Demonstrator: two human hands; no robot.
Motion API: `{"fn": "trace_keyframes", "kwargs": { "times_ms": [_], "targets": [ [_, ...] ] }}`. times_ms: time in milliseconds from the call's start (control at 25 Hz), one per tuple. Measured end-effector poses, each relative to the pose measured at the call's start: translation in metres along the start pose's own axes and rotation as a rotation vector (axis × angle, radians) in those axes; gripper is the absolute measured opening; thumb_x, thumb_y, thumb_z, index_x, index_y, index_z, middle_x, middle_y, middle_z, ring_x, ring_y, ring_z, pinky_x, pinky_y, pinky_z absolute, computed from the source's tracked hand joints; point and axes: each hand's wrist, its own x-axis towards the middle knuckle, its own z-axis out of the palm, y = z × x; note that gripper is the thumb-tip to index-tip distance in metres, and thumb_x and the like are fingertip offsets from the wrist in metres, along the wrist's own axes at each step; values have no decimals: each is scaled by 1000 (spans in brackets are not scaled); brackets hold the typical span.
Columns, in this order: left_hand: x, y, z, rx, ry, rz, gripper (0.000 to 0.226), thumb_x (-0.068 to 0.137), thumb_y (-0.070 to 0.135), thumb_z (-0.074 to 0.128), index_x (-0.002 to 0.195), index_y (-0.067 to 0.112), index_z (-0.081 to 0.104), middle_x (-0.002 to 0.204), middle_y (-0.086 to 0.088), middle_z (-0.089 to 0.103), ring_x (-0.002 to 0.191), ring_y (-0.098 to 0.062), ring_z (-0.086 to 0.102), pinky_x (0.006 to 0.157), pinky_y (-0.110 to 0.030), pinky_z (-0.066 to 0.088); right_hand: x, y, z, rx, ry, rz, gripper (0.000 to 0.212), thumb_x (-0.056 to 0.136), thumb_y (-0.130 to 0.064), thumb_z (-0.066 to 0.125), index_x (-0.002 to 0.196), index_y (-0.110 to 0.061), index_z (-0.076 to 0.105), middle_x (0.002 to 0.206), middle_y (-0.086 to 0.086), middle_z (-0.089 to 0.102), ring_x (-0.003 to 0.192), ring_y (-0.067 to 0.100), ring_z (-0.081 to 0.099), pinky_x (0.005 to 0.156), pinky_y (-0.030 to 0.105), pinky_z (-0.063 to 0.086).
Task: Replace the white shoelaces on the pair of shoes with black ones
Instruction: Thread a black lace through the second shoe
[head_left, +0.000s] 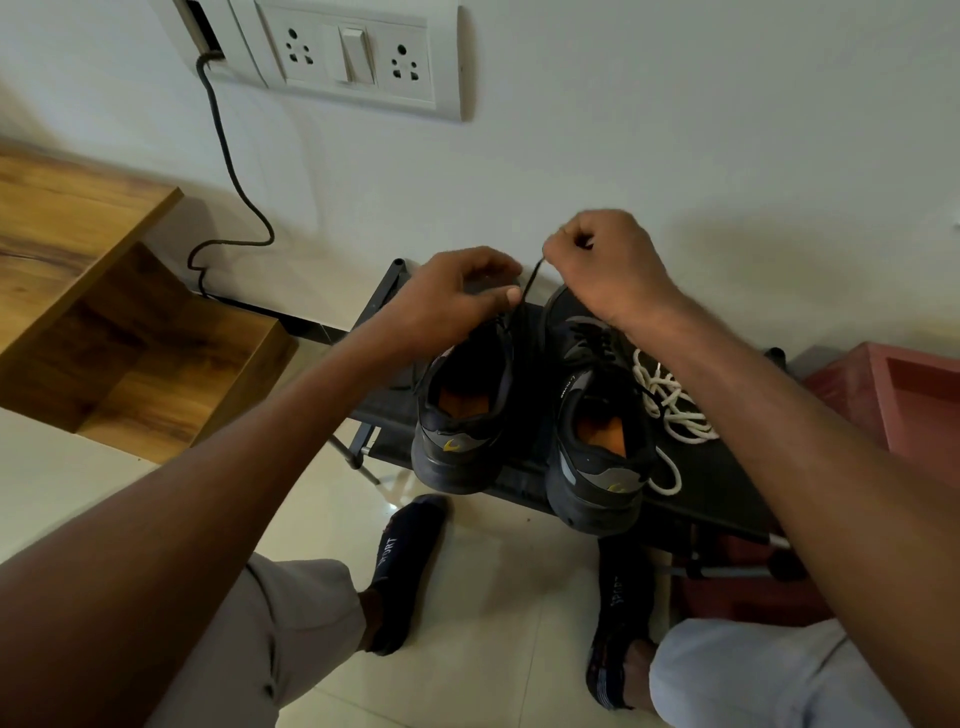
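Two black shoes stand side by side on a low black rack (722, 483). The left shoe (462, 415) has a black lace (524, 293) running up from its eyelets. My right hand (602, 265) pinches that lace's upper end and holds it taut above the shoe. Over the left shoe's front sits my left hand (462, 296), its fingers curled on the lace near the eyelets. The right shoe (597, 431) carries a black lace. The removed white laces (670, 410) lie in a loose pile on the rack to the right of it.
A wooden cabinet (104, 291) stands at the left and a red plastic crate (904, 405) at the right. A black cable (228, 171) hangs from the wall socket panel (358, 57). My socked feet (405, 566) rest on the tiled floor in front of the rack.
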Motion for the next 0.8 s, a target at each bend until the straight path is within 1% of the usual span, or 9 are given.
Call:
{"fn": "trace_keyframes", "kwargs": {
  "times_ms": [80, 160, 240, 320, 360, 480, 600, 680, 800],
  "targets": [
    [1, 17, 0, -183, -23, 61, 14, 100, 19, 69, 107, 10, 78, 98, -7, 79, 91, -9, 71, 83, -19, 53, -2, -13, -4, 96, 124, -179, 17, 94, -23, 62, 87, -9, 70, 99, 2, 69, 82, 5, 63, 71, 10, 45],
    [4, 32, -1, -317, 71, 123, 17, 102, 13, 65, 99, 1, 76, 86, -17, 77, 78, -18, 70, 71, -24, 54, -4, -17, -1, 287, 104, -120, 10, 95, -18, 60, 93, -17, 70, 99, -3, 69, 80, 1, 60, 71, 13, 45],
    [3, 46, -8, -513, 168, 174, 17, 103, 8, 61, 102, -4, 72, 83, -17, 72, 79, -24, 71, 64, -27, 52, -10, -12, 4, 304, -133, 15, 20, 95, -9, 61, 96, -25, 73, 101, -7, 72, 81, 0, 63, 72, 17, 45],
    [3, 54, -20, -690, 215, 233, 14, 104, 5, 57, 111, -3, 67, 86, -13, 68, 80, -28, 70, 62, -30, 51, -16, 2, 10, 106, -425, -18, 22, 94, -10, 69, 96, -29, 80, 108, -11, 75, 95, 2, 69, 86, 22, 50],
    [4, 56, -28, -701, 232, 245, 17, 104, 2, 55, 117, -2, 64, 89, -12, 66, 78, -28, 69, 60, -31, 49, -17, 6, 12, 60, -446, -64, 19, 93, -14, 73, 95, -30, 82, 106, -12, 77, 98, 2, 69, 91, 25, 50],
    [3, 48, -43, -384, 218, 110, 45, 92, -13, 48, 130, 7, 62, 107, -16, 64, 73, -24, 66, 55, -32, 49, -14, -3, 3, 256, -107, -118, 18, 94, -14, 74, 90, -31, 80, 94, -12, 74, 76, -9, 62, 81, 20, 47],
    [-6, 46, -31, -150, -92, -20, 36, 97, 0, 62, 129, 15, 67, 114, -10, 68, 73, -19, 63, 53, -27, 48, -14, -22, -17, 410, 230, -299, 15, 93, -13, 70, 96, -23, 81, 108, 0, 73, 94, 4, 68, 87, 22, 51],
    [-6, 52, -22, -160, -172, 7, 21, 101, 16, 66, 120, 13, 73, 100, -4, 73, 69, -20, 60, 51, -24, 44, -18, -30, -17, 378, 235, -389, 18, 92, -10, 67, 102, -16, 80, 113, 2, 71, 103, 13, 68, 92, 22, 52],
    [-2, 61, -26, -345, 59, 130, 21, 106, 14, 57, 109, 0, 73, 84, -9, 73, 59, -21, 55, 50, -26, 40, -17, -29, -5, 401, 111, -181, 42, 87, 7, 55, 118, -16, 72, 116, 1, 67, 100, 7, 63, 86, 21, 50]
  ]
}}
